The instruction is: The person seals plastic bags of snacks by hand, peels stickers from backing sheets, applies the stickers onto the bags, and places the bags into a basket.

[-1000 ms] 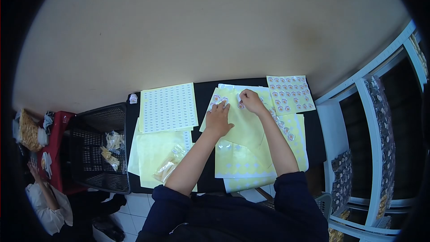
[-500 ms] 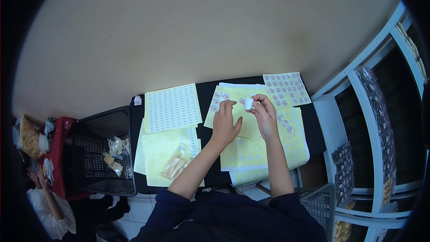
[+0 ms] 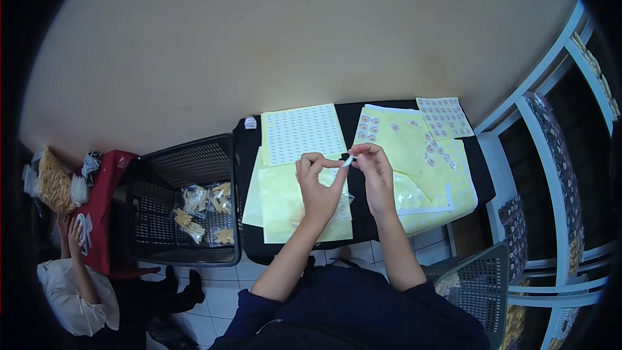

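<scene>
Both my hands meet over the gap between two groups of sheets. My left hand (image 3: 319,188) and my right hand (image 3: 377,178) pinch a small white sticker (image 3: 348,161) between their fingertips. Behind my left hand lie a sheet of small printed labels (image 3: 303,133) and plain yellow sheets (image 3: 275,188). A clear packet, partly hidden by my left hand, rests on them. Beside my right hand are a yellow sheet with a few round stickers (image 3: 402,146), a patterned yellow sheet (image 3: 463,185) and a fuller sticker sheet (image 3: 444,118).
A black basket (image 3: 184,262) with several snack packets stands left of the black table (image 3: 243,155). A small white item (image 3: 250,122) sits at the table's back left corner. Another person (image 3: 81,291) is at a red table (image 3: 97,240). Shelves (image 3: 541,155) and a grey basket (image 3: 479,285) are right.
My right hand has lifted a white sticker off the sheet and brought it to my left hand, which has left the sheet and taken hold too. The view has turned left.
</scene>
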The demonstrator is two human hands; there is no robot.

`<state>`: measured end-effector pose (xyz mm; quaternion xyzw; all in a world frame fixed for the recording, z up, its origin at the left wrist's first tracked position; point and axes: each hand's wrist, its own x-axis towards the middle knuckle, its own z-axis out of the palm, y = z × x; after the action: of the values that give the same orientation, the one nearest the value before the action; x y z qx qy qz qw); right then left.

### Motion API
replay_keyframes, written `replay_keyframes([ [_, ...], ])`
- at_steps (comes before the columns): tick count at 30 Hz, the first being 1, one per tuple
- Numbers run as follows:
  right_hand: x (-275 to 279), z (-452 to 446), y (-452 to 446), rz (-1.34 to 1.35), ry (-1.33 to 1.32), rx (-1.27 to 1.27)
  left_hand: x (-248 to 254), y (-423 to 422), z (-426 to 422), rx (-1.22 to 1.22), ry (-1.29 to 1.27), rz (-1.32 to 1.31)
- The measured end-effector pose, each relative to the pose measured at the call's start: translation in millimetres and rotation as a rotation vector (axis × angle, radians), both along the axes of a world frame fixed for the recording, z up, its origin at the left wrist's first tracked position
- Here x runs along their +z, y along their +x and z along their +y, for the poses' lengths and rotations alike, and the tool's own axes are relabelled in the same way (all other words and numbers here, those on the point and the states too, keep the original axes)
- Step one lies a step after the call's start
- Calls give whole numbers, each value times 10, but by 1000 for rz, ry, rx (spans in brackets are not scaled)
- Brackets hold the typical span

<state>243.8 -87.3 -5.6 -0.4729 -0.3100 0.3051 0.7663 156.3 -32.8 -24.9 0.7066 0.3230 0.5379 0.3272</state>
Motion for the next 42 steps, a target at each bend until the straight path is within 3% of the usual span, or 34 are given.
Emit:
replay_keyframes([
  [2,13,11,-151,101,4,21,-208,-135,91,-269,-674,-365],
  [3,-53,19,-221,35,-76,-18,-132,-249,64,-270,-681,-366],
  [5,-184,80,-331,-168,-230,-116,107,-400,35,-389,-1019,-547],
  [6,-229,96,-401,-195,-206,-115,82,-443,30,-391,-1032,-549],
  [8,-269,52,-486,-285,-279,-110,6,-536,13,-398,-928,-491],
  [12,-271,-17,-579,-272,-251,-176,-157,-634,11,-486,-986,-442],
  [14,-353,-74,-567,-254,-273,-200,-287,-700,12,-336,-532,-142],
  [15,-414,-97,-542,-239,-261,-235,-289,-791,37,-336,-457,96],
  [16,-391,-160,-520,-349,-355,-264,-345,-870,24,-355,-469,112],
  [18,-437,-258,-463,-593,-526,-186,-482,-981,12,-252,-188,637],
  [19,-513,-261,-438,-585,-534,-200,-565,-1015,-21,-284,-197,642],
  [21,-664,-260,-386,-975,-703,-37,-669,-1034,-129,-316,-111,643],
  [27,-637,-8,-382,-1276,-910,235,-982,-1045,-244,-324,67,583],
  [33,-584,95,-443,-1322,-1046,289,-978,-1049,-255,-312,68,539],
  [42,-683,61,-443,-1258,-993,206,-982,-1049,-266,-298,88,577],
])
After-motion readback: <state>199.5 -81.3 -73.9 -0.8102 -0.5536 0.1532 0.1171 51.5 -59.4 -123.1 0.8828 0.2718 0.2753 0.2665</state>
